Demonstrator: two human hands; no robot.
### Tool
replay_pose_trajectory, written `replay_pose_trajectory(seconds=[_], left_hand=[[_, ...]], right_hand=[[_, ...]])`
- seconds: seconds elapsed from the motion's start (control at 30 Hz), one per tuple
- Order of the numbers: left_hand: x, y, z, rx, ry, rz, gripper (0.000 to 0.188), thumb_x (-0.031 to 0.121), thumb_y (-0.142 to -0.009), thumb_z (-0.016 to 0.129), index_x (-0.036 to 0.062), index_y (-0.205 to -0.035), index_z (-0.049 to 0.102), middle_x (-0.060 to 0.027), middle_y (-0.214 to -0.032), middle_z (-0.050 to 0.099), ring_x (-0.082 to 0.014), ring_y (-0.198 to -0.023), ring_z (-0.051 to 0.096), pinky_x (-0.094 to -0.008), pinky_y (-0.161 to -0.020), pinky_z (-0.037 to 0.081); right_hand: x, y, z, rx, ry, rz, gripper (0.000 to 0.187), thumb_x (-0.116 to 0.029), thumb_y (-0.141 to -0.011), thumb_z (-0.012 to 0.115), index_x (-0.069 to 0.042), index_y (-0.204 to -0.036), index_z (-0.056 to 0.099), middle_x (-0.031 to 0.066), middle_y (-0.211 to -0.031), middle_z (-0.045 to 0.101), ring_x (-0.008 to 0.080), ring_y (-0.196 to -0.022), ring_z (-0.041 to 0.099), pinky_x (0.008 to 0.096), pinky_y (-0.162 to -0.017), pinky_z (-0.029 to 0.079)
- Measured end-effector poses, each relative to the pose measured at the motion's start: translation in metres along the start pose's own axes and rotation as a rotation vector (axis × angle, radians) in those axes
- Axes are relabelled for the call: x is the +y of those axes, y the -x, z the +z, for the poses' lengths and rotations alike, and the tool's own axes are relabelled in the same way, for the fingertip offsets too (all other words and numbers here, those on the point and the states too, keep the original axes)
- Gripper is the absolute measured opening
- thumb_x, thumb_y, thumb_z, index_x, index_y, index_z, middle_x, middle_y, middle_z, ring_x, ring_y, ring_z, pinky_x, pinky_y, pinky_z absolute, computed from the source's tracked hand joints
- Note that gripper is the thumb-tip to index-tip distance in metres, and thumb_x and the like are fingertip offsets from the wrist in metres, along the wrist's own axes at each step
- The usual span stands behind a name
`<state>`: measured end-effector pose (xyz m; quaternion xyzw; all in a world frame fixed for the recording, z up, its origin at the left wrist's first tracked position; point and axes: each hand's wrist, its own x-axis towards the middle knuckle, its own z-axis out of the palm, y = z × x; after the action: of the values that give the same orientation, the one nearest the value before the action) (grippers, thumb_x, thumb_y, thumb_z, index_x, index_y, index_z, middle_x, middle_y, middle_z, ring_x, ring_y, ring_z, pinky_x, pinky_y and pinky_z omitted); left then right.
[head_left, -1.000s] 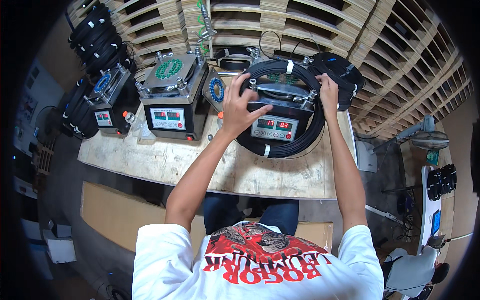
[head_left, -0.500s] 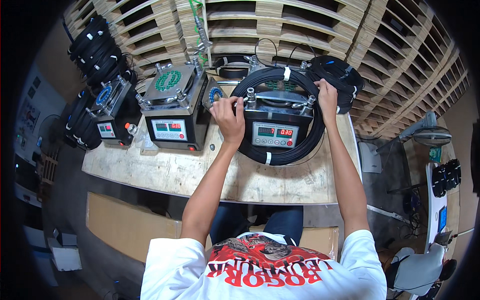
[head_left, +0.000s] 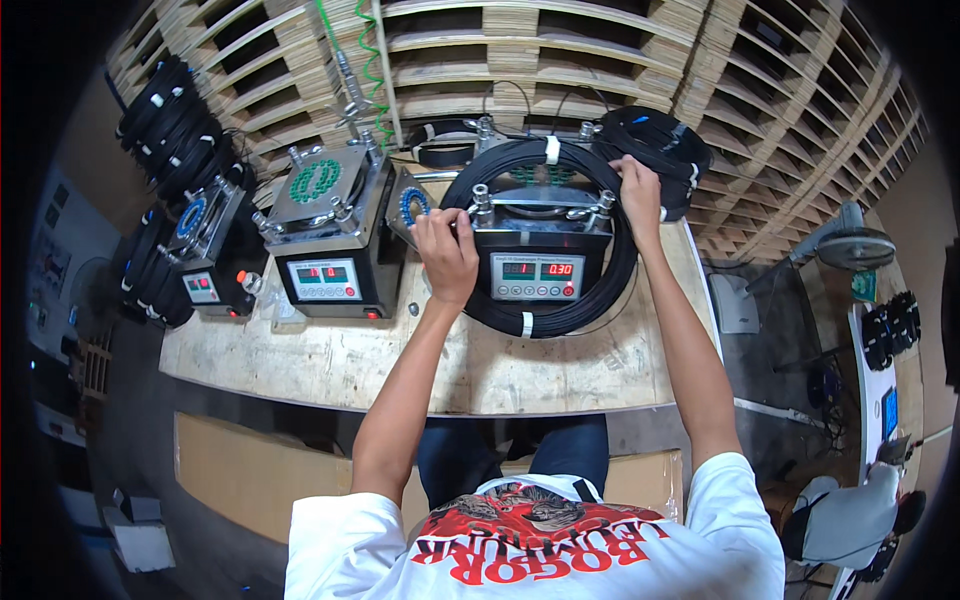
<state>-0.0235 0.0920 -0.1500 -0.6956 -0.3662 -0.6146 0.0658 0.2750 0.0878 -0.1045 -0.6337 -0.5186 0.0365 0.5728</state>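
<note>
A black cable coil (head_left: 560, 318) bound with white ties lies looped around a black box machine (head_left: 540, 262) that has red digit displays on its front. My left hand (head_left: 446, 252) grips the coil at its left side, next to a metal post on the machine. My right hand (head_left: 640, 192) holds the coil's upper right part, beside a stack of other black coils (head_left: 655, 143). The machine stands on a worn wooden bench (head_left: 400, 360).
Two similar machines (head_left: 325, 240) (head_left: 205, 262) stand to the left on the bench, one with a green part on top. More black coils (head_left: 170, 120) hang at the far left. Stacked wooden pallets (head_left: 560, 60) rise behind. A fan (head_left: 850, 250) stands to the right.
The coil has settled lower around the machine. My left hand slid down and left along it, while my right hand stayed on the upper right part.
</note>
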Motion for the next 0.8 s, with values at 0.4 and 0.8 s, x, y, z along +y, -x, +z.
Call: replay_pose_trajectory(seconds=[0.4,0.8], left_hand=[[-0.001,-0.009,0.004,0.037,0.192,-0.211,0.033,0.014,-0.089,0.059,-0.0007,-0.118,0.055,-0.0200,-0.109,0.055,-0.0391,-0.113,0.049,-0.0458,-0.103,0.036],[0.010,-0.013,0.002,-0.186,0.087,-0.385,0.048,0.035,-0.104,0.039,0.0044,-0.138,0.054,-0.0231,-0.128,0.061,-0.0426,-0.114,0.059,-0.0447,-0.095,0.046]], right_hand=[[-0.031,0.063,-0.009,0.047,0.047,-0.025,0.046,-0.034,-0.108,0.035,-0.001,-0.124,0.061,0.0205,-0.123,0.063,0.0355,-0.121,0.057,0.0374,-0.103,0.041],[-0.035,0.082,-0.009,0.404,0.347,-0.410,0.027,-0.015,-0.089,0.063,-0.014,-0.116,0.066,0.0106,-0.103,0.051,0.0266,-0.097,0.052,0.0407,-0.088,0.039]])
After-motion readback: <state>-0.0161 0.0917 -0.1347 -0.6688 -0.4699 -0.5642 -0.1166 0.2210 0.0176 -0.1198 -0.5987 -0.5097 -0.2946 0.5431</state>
